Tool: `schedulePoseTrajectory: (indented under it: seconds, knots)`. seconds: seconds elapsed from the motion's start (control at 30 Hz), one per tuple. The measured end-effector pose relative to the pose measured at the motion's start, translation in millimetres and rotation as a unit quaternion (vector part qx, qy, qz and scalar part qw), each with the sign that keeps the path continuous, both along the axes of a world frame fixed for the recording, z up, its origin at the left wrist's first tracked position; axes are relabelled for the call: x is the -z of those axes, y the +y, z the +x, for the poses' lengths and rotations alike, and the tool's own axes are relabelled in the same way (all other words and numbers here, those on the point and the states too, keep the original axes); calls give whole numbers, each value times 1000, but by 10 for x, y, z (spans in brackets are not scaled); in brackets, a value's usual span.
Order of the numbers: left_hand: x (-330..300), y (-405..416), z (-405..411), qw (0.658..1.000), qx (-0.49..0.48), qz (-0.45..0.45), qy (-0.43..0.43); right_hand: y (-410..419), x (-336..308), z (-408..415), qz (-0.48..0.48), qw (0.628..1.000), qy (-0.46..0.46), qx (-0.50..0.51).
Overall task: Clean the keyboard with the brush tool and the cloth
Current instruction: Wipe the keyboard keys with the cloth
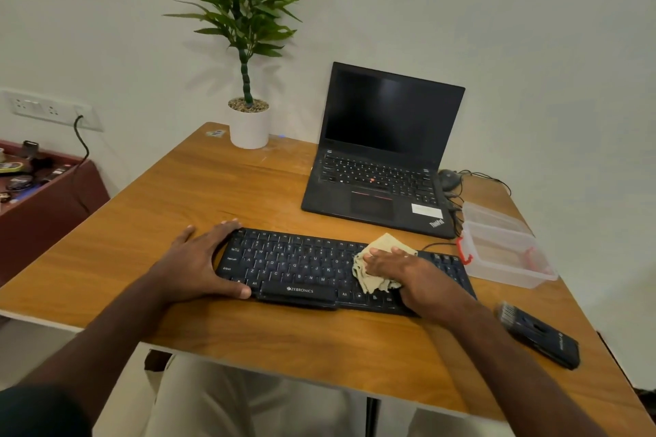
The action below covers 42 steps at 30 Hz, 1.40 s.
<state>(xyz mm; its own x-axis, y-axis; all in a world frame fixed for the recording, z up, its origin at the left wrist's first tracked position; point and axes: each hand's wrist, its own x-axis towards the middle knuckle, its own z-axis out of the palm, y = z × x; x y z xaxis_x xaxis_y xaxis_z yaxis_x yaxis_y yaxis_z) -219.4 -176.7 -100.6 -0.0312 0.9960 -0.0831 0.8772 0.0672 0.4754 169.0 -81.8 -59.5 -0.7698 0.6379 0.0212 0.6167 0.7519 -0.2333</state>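
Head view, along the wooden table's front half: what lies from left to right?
Left hand gripping the black keyboard's end → beige cloth under the right hand → dark brush tool.

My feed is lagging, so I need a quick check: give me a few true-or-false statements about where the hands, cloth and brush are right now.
1. The right hand presses the crumpled beige cloth on the black keyboard. True.
2. The left hand holds the dark brush tool. False: it steadies the keyboard's left end; the brush lies on the wooden table.
3. The black laptop is closed. False: open.
4. The clear plastic box sits right of the keyboard. True.
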Motion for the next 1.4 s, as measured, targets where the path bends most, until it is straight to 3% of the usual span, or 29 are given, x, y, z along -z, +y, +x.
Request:
schedulePoseTrajectory:
  seconds: [0.07,0.13,0.23,0.27,0.37,0.43,0.47,0.53,0.6,0.63,0.7,0.8,0.87,0.93,1.13,1.4]
  knots:
    - [1,6,1,1000,3,1,1,32,-54,137,-48,996,48,56]
    - [7,13,-6,1000,1,3,-1,100,-91,199,-98,967,173,163]
    - [26,15,-2,1000,0,5,-3,145,-18,76,-53,918,282,275]
    - [24,10,1,1000,0,5,-8,109,29,-1,-46,926,269,262]
    - [8,15,-4,1000,1,1,-12,-44,203,-129,-59,984,129,103]
    - [7,12,-1,1000,8,-3,-10,0,209,-6,-92,983,132,84]
    - [16,10,5,1000,11,-5,-6,33,159,69,-128,967,189,116]
    - [19,20,63,1000,14,-6,15,132,52,200,-193,893,344,219]
    - [-27,58,251,998,17,2,61,235,-12,270,-184,829,424,315]
    - [-64,89,392,995,25,9,97,270,-25,278,-142,830,419,341]
    - [-142,163,759,982,63,30,173,250,-86,217,-55,873,353,332]
    - [-224,334,1293,965,117,38,233,151,-134,44,6,956,142,258]
    - [-235,463,1514,964,134,21,231,135,-96,-31,20,976,1,215]
    - [-225,554,1592,966,136,3,220,154,-66,-60,34,977,-70,197]
    - [-211,586,1579,975,103,-22,195,141,-112,-28,34,969,-146,194]
    - [-195,595,1577,977,99,-8,186,-132,-186,-67,40,966,-173,190]
